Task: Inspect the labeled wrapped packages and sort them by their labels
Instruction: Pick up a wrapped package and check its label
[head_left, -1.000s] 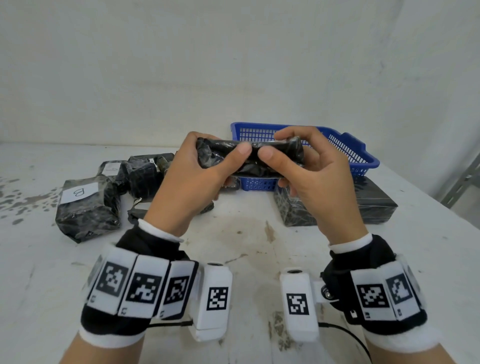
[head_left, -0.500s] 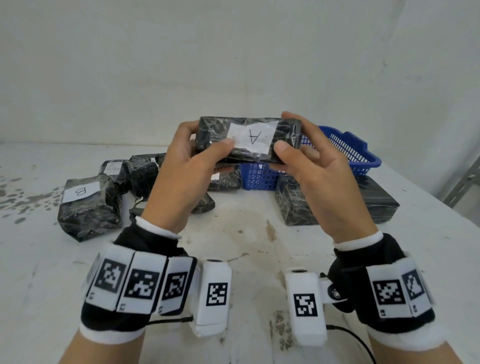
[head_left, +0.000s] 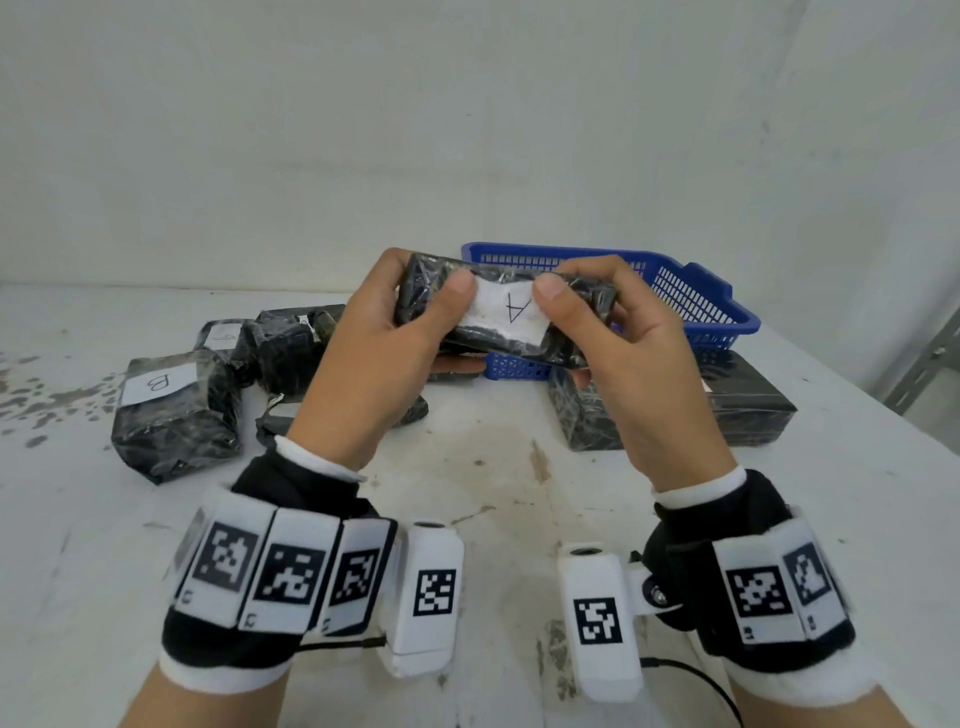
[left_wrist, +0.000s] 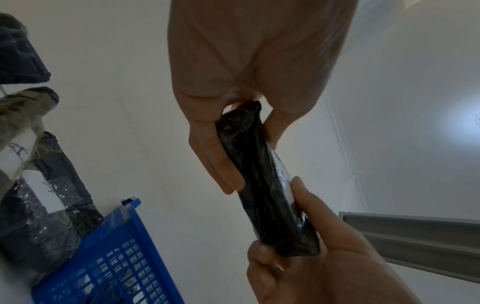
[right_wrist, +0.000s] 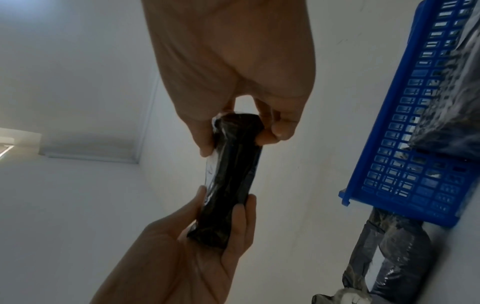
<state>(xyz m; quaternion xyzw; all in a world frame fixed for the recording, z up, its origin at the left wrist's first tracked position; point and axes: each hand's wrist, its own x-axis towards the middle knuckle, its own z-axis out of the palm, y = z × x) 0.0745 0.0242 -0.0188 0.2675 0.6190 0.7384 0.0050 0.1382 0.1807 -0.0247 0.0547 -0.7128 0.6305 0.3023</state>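
A flat black wrapped package (head_left: 504, 312) with a white label reading "A" is held up in the air over the table. My left hand (head_left: 374, 353) grips its left end, thumb on the label's left edge. My right hand (head_left: 639, 353) grips its right end, thumb at the label's top right. The wrist views show the package (left_wrist: 262, 181) (right_wrist: 231, 179) edge-on, pinched between fingers and thumbs of both hands. A blue plastic basket (head_left: 691, 301) stands just behind the held package.
Several black wrapped packages lie at the left, one labelled "B" (head_left: 171, 410). A larger black package (head_left: 748, 410) lies in front of the basket at the right. The white table (head_left: 493, 483) is stained in front of me.
Both hands turned the package so its "A" label faces me, then lowered it slightly and tilted it. The thumbs now press on the label's edges.
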